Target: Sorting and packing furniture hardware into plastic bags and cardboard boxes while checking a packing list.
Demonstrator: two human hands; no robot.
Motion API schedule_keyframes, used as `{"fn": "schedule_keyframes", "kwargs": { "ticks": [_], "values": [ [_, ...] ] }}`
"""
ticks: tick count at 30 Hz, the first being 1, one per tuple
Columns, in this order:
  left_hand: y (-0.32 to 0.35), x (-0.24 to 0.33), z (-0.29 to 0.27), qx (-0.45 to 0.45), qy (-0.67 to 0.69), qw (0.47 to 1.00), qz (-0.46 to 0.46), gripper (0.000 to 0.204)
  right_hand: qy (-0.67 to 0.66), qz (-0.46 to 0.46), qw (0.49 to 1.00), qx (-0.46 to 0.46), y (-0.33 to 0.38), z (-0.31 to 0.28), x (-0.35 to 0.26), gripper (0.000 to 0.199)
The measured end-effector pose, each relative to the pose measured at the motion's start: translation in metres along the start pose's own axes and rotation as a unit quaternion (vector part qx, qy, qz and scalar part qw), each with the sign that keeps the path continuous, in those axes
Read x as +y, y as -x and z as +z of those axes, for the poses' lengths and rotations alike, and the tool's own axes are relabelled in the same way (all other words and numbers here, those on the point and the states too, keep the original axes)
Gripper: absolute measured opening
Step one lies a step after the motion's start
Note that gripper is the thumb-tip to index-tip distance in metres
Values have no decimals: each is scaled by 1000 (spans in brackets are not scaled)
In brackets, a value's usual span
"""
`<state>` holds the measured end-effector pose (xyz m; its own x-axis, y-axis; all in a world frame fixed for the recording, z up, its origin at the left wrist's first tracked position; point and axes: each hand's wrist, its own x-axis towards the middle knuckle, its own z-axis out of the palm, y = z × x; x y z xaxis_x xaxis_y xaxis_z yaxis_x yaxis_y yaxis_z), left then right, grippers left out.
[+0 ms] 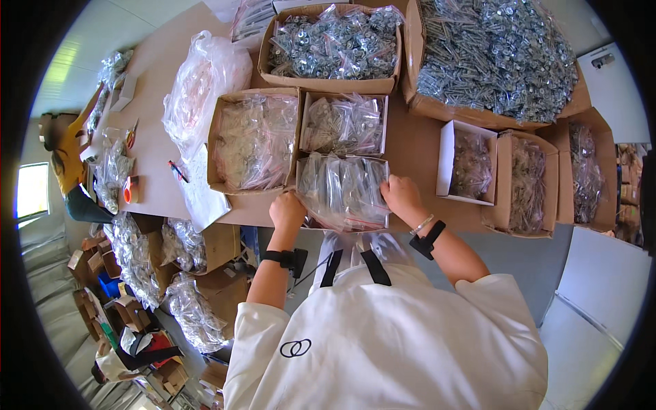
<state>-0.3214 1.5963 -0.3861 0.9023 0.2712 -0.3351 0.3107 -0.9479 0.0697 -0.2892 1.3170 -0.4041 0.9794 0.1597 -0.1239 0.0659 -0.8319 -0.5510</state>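
Clear zip bags [342, 184] lie layered over a small box at the table's near edge, right in front of me. My left hand [288, 209] is closed at the bags' left edge, and my right hand [402, 196] grips their right edge. Whether the box's walls are also within my fingers is hidden. Directly behind stands a white box [385, 123] of bagged hardware. To the left of it, a cardboard box [217, 109] holds more small clear bags with pale contents.
Large cartons of metal screws [478, 55] and bagged washers [335, 41] stand at the back. To the right are a white box [447, 157] and cardboard boxes [504, 154] of bagged parts. Paper [208, 205], a pen [179, 171] and orange tape [131, 190] lie left. Another person [68, 157] works far left.
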Motion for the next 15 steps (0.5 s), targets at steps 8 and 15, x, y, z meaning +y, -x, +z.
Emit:
{"fn": "schedule_keyframes", "kwargs": {
  "ticks": [8,15],
  "values": [
    [-1,-10,-10,-83,59,994,-24,20,22,15,999,26,6,19,-9,28],
    [-2,-15,-8,-51,34,997,-37,23,-32,39,999,14,1,26,-13,28]
  ]
}}
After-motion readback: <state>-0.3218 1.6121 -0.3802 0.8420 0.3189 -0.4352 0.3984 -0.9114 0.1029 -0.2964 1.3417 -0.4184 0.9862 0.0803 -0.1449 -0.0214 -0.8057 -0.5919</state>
